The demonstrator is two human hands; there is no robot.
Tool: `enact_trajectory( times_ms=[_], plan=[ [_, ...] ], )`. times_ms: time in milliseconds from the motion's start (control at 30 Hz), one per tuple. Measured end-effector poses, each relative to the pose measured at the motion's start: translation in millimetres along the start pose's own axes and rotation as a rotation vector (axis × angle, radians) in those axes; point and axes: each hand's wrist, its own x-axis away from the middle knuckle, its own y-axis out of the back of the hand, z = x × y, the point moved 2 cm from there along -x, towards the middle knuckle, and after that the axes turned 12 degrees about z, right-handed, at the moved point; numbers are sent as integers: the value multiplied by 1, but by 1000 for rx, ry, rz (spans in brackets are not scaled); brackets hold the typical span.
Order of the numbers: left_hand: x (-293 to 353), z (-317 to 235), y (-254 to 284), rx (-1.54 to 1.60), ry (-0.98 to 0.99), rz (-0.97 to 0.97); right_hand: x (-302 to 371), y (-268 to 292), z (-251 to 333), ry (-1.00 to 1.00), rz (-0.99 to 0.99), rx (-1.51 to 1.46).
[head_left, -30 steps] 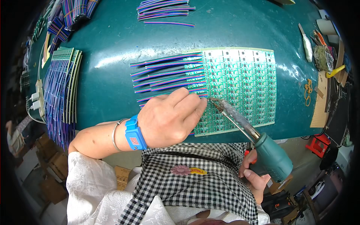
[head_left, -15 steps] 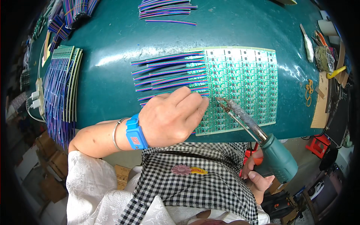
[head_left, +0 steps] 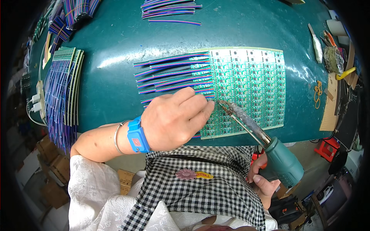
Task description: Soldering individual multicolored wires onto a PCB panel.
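Left hand [head_left: 175, 117]: your fingertips press together; anything pinched is hidden.
Right hand [head_left: 264, 185]: you curl it around the soldering gun [head_left: 284, 161].
Circuit board [head_left: 250, 86]: on the table [head_left: 104, 96], probably thin, fragile; take its rim.
Wires [head_left: 177, 64]: across its left side; likely light, floppy; hold near ends.

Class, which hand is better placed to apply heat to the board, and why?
Likely the right hand: it holds the soldering iron, its tip over the circuit board. The left hand seems occupied with wires.
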Motion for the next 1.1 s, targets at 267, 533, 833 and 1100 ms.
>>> enact_trajectory(
  times_ms=[267,533,833,1100],
  plan=[
    [0,1,-1,9,5,-4,0,-3,0,13,-24,-35],
    [-1,-1,1,-34,2,-8,4,9,-12,15,27,48],
    [0,-1,0,-27,0,-11,5,0,8,-33,31,-105],
    [-2,-1,-1,-17,-10,-8,1,-2,-2,3,-29,13]
  ],
)
